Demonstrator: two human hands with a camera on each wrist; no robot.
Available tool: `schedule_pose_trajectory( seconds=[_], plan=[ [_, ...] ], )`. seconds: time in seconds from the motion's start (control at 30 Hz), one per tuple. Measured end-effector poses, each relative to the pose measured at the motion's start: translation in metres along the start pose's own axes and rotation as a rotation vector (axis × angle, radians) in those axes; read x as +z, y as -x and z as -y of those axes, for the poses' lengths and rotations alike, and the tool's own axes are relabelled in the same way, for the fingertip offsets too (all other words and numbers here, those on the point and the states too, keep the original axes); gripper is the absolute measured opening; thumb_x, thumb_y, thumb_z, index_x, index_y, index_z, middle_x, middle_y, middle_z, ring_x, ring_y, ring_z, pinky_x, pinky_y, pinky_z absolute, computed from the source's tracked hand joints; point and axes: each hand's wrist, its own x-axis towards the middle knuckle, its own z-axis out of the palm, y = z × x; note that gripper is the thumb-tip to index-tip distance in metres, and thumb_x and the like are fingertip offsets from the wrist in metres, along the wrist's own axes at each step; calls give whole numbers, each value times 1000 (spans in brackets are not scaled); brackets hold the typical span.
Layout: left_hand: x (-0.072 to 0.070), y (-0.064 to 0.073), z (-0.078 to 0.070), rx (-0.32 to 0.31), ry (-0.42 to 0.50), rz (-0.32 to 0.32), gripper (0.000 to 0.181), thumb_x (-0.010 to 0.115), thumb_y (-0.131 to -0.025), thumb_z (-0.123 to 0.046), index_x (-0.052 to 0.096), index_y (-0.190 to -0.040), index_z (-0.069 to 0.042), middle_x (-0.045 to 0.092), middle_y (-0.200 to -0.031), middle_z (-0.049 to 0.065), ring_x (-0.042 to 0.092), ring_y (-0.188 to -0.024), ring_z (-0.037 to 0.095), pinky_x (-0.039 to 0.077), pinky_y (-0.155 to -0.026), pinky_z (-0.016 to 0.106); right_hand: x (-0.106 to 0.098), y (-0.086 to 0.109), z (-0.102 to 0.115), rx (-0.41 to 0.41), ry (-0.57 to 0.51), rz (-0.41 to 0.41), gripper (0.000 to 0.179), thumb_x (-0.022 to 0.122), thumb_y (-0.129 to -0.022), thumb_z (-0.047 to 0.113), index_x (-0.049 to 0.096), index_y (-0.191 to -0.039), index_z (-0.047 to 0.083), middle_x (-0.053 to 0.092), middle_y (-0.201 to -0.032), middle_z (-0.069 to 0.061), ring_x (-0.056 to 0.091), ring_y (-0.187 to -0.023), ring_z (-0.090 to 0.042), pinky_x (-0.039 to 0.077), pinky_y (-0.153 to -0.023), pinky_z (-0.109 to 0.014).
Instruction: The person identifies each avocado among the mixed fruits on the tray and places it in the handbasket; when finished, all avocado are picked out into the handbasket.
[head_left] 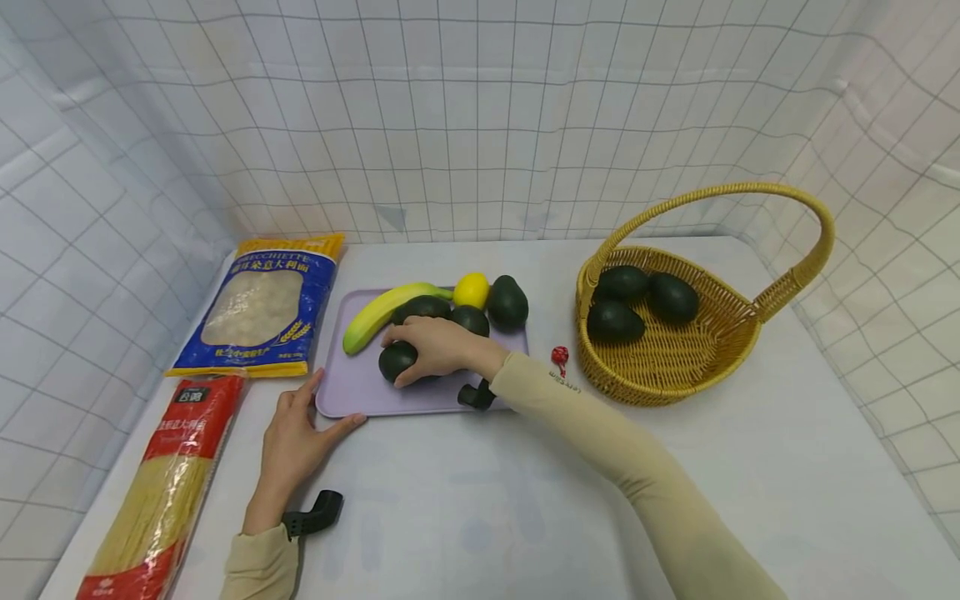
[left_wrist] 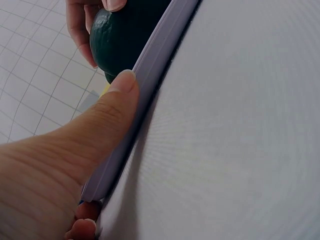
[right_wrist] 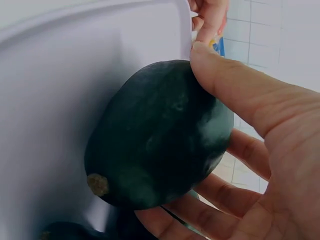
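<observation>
My right hand point(head_left: 431, 346) grips a dark green avocado point(right_wrist: 155, 137) over a pale purple tray point(head_left: 382, 404), thumb on one side and fingers curled round the other. At the tray's near left corner is my left hand point(head_left: 296, 437), its thumb point(left_wrist: 117, 95) against the front rim and its fingers along the left side. Behind the held avocado, a yellow banana point(head_left: 375, 319) curves along the tray's back left. Next to it lie more avocados point(head_left: 508, 302) and a yellow lemon point(head_left: 471, 292). My right hand and forearm partly hide the tray's middle.
Right of the tray stands a woven basket point(head_left: 678, 367) with a tall arched handle and 3 avocados inside. A small red item point(head_left: 559, 356) lies between them. On the left are a blue pasta bag point(head_left: 255, 308) and a long red spaghetti pack point(head_left: 168, 483).
</observation>
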Motion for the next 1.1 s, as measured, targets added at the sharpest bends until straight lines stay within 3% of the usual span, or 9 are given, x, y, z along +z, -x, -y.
schedule_pose_trajectory(
  seconds=[0.3,0.7,1.1],
  plan=[
    [-1,-1,-1,-21,4,24,93,78,-75,-46,37,-143,0,38,-90,14,36,-69,24,27,-56,34,4,5,3,8,37,40,64,74,-81,43,49,-137,25,52,-127,-3,51,-110,-15,39,-92,-30],
    [-1,-1,-1,-31,1,33,94,77,-75,-48,36,-144,0,38,-91,14,37,-70,25,27,-57,35,11,17,3,-19,31,9,62,74,-79,46,46,-131,26,56,-117,-2,54,-102,-15,42,-86,-31],
    [-2,-1,-2,-41,3,42,94,77,-75,-49,35,-144,-1,38,-92,14,37,-71,25,27,-58,35,15,29,-1,-81,102,-11,63,72,-78,54,46,-129,28,55,-116,0,56,-101,-16,43,-80,-34]
  ],
)
